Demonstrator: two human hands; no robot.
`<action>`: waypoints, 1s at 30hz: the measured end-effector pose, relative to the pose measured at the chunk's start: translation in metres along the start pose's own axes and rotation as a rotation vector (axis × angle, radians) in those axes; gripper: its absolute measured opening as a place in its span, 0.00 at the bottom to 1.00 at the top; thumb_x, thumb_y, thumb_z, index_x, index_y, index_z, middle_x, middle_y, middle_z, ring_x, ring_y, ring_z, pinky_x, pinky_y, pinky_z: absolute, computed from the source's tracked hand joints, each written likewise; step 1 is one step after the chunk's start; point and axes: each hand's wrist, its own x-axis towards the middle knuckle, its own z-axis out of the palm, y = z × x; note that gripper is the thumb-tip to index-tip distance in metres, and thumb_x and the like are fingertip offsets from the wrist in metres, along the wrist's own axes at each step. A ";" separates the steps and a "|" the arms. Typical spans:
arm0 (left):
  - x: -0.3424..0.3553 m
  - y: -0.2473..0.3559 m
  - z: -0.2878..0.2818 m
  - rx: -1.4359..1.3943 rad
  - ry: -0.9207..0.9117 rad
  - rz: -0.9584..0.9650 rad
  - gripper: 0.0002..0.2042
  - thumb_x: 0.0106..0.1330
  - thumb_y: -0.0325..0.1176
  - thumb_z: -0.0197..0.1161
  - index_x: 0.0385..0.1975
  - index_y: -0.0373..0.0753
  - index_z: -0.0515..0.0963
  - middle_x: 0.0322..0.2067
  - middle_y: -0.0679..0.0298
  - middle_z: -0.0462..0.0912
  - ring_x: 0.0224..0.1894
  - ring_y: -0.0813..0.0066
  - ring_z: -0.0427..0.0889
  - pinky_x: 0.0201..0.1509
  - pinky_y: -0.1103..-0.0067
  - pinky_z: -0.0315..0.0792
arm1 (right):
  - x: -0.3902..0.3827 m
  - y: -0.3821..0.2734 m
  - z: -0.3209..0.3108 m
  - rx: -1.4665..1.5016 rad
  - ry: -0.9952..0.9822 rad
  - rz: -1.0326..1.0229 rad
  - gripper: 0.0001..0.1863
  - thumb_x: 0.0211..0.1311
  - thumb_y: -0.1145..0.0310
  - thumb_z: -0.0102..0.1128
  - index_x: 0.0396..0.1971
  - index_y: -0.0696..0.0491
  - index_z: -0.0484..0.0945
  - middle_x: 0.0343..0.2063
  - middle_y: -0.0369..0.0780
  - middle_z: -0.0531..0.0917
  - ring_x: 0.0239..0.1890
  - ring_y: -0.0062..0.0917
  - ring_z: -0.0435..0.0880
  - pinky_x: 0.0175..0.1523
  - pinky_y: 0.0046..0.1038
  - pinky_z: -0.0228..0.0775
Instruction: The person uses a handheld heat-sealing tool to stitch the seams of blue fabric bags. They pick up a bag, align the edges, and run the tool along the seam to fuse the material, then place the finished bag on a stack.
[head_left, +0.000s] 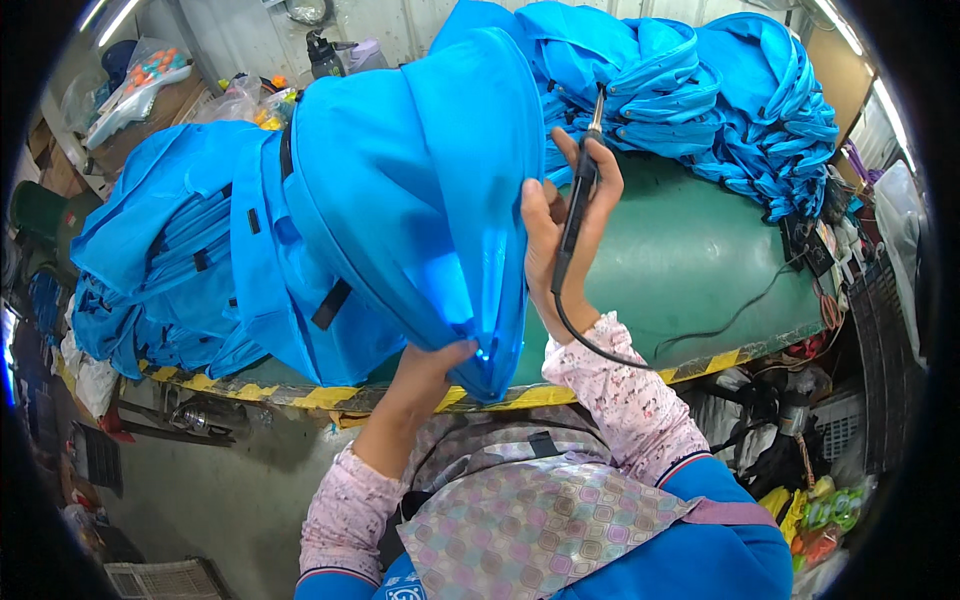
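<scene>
I see a bright blue fabric bag (pixel 420 190) with black straps, held up tilted above the green worktop (pixel 690 260) edge. A slim black corded heat tool (pixel 577 205) stands nearly upright, metal tip up, beside the bag.

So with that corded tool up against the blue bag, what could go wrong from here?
1. The right hand holds the thin black corded pen-shaped tool tip-up, close beside the bright blue fabric backpack; if the tip is hot, it could mark the cloth.
2. Its black cord trails across the green tabletop and might snag.
3. The left hand grips only the backpack's lower edge, so it may slip.
</scene>
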 end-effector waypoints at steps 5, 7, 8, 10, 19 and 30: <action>0.011 0.016 0.018 -0.235 0.063 -0.078 0.33 0.59 0.29 0.71 0.65 0.36 0.63 0.54 0.59 0.77 0.55 0.65 0.78 0.58 0.68 0.73 | 0.018 0.022 -0.026 -0.344 -0.175 -0.123 0.38 0.54 0.75 0.73 0.62 0.53 0.59 0.51 0.43 0.75 0.34 0.17 0.76 0.36 0.20 0.72; 0.012 0.017 0.024 -0.043 0.024 -0.018 0.33 0.59 0.30 0.72 0.64 0.36 0.65 0.54 0.59 0.77 0.55 0.66 0.78 0.57 0.69 0.73 | 0.018 0.021 -0.033 -0.352 -0.198 -0.108 0.40 0.53 0.72 0.75 0.62 0.53 0.60 0.47 0.43 0.78 0.37 0.22 0.79 0.40 0.23 0.75; 0.013 0.016 0.025 0.053 0.008 0.012 0.33 0.58 0.30 0.72 0.64 0.36 0.65 0.54 0.59 0.77 0.55 0.66 0.78 0.57 0.69 0.73 | 0.017 0.018 -0.038 -0.460 -0.162 -0.240 0.37 0.53 0.72 0.75 0.60 0.54 0.62 0.46 0.43 0.78 0.37 0.24 0.79 0.41 0.25 0.74; 0.017 0.013 0.025 0.121 0.003 0.078 0.32 0.57 0.31 0.74 0.62 0.36 0.68 0.54 0.59 0.78 0.54 0.67 0.78 0.58 0.71 0.72 | 0.012 0.005 -0.050 -0.671 -0.091 -0.504 0.33 0.52 0.73 0.75 0.58 0.55 0.67 0.44 0.43 0.80 0.37 0.28 0.79 0.42 0.29 0.74; 0.032 0.001 0.032 0.089 0.012 0.191 0.28 0.57 0.28 0.73 0.58 0.35 0.71 0.51 0.60 0.80 0.51 0.68 0.80 0.58 0.72 0.72 | -0.076 -0.073 -0.111 -0.776 -0.621 -0.544 0.17 0.50 0.66 0.68 0.42 0.51 0.80 0.16 0.28 0.72 0.21 0.22 0.68 0.39 0.31 0.59; 0.021 0.005 0.044 0.070 0.132 0.184 0.23 0.57 0.27 0.74 0.53 0.35 0.75 0.47 0.62 0.83 0.48 0.71 0.82 0.55 0.74 0.74 | -0.071 -0.059 -0.098 -0.862 -0.648 -0.687 0.13 0.53 0.66 0.67 0.39 0.50 0.80 0.18 0.29 0.71 0.23 0.23 0.69 0.37 0.30 0.59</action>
